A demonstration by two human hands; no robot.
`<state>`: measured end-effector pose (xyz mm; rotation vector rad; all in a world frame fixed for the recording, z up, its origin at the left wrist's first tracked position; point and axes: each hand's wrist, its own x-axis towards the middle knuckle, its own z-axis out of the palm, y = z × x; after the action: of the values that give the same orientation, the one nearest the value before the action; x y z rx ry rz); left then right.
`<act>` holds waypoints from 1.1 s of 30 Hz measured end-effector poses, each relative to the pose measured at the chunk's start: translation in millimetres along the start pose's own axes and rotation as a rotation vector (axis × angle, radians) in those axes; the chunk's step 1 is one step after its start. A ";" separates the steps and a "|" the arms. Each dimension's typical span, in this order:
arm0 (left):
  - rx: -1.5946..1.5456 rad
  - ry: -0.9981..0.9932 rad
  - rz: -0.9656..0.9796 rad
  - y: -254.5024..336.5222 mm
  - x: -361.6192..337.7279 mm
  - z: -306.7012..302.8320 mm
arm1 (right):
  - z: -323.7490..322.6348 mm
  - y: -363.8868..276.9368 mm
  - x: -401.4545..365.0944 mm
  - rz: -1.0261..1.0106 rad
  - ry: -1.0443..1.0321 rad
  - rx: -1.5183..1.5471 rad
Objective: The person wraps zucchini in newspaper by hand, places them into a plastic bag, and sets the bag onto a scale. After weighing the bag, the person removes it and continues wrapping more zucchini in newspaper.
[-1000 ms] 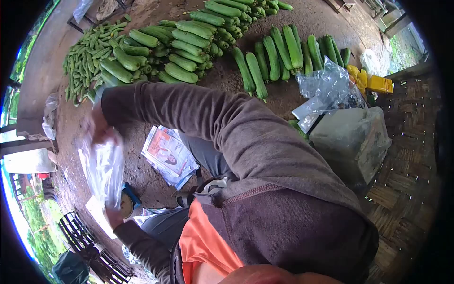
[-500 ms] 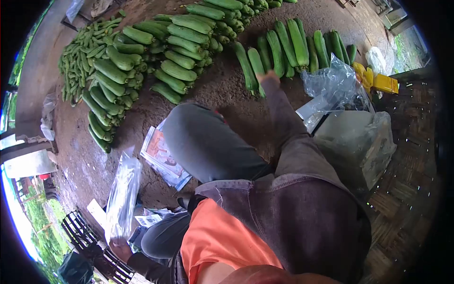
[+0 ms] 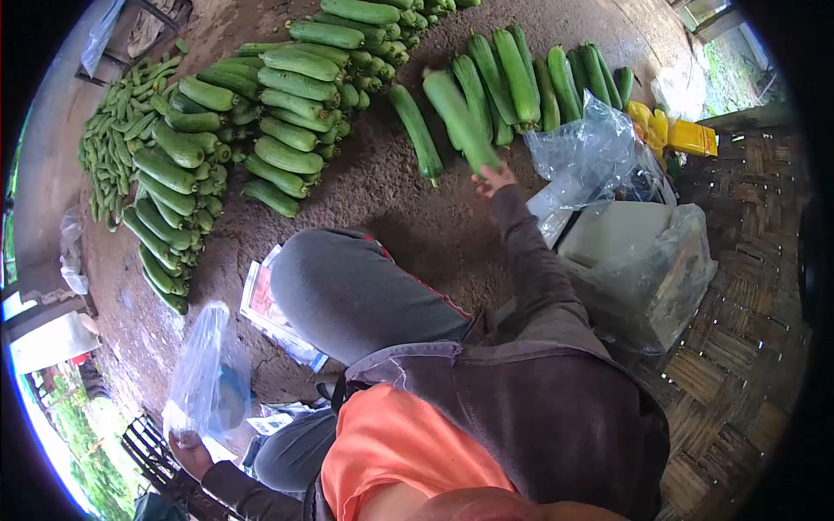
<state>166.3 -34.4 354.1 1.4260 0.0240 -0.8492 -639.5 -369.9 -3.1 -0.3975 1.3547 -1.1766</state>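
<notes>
Tilted out of line since half a second ago, one long green gourd [image 3: 459,120] now slants toward the person's right hand [image 3: 497,180], and the clear bag [image 3: 207,369], then drawn narrow, has spread wider. Two hands, one bag and one held gourd are in view. Around a dozen gourds, the held one included, make up the row [image 3: 519,78] toward one o'clock, though overlaps blur the count. Dozens more lie in the large pile [image 3: 297,84] at eleven o'clock, too layered to number, and many smaller green vegetables [image 3: 130,130] are heaped at ten. One yellow box [image 3: 693,137] sits at two o'clock, and one pale container [image 3: 625,247] partly wrapped in plastic stands at three.

Long and smooth, the held gourd is paler than most of its row and smeared by motion. It lies just past twelve o'clock, its far end toward eleven and its near end toward five. Whether it is wholly clear of the ground cannot be told.

At about half past one, the right hand has its fingers curled around the gourd's near end. At eight o'clock, the left hand [image 3: 195,455] pinches the bag's lower end; the exact finger placement is unclear.
</notes>
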 end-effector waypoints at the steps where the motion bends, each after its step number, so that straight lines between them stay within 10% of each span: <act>1: -0.020 -0.091 -0.031 -3.8 2.5 -6.7 | -7.3 -23.5 -10.5 -0.072 -0.016 0.026; 4: -0.050 -0.391 -0.136 -7.6 14.5 -23.0 | -39.2 -87.4 11.6 -0.192 0.189 -0.087; 9: 0.106 0.153 0.019 -45.7 -59.6 114.1 | -120.3 -116.3 116.9 -0.467 0.452 -0.276; 10: 0.081 0.122 0.030 -44.6 -54.5 102.1 | -111.4 -141.9 98.9 -0.309 0.592 -0.954; 13: 0.036 0.032 -0.005 -32.7 -41.8 71.9 | -36.6 -149.1 74.9 -0.764 0.965 -1.519; 16: 0.012 -0.163 -0.082 -21.7 -31.2 46.6 | 71.7 -111.9 67.1 -1.127 0.438 -1.133; 20: 0.027 -0.130 -0.147 -13.3 -34.7 47.6 | 172.7 -9.1 39.9 -0.280 0.260 -1.507; 28: 0.092 -0.082 -0.057 -9.6 -52.7 51.5 | 158.3 -16.4 65.1 -0.004 0.237 -1.654; 31: -0.076 -0.548 -0.182 -15.5 -0.9 -2.7 | 148.3 -16.8 86.8 0.267 0.245 -1.327; 33: 0.008 -0.292 -0.109 -24.8 -12.5 18.6 | 124.3 -5.1 100.3 0.332 0.196 -0.936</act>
<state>135.8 -42.0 342.9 1.3056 -0.1248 -1.1422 -552.0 -502.4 -21.2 -0.6864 2.0125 -0.2490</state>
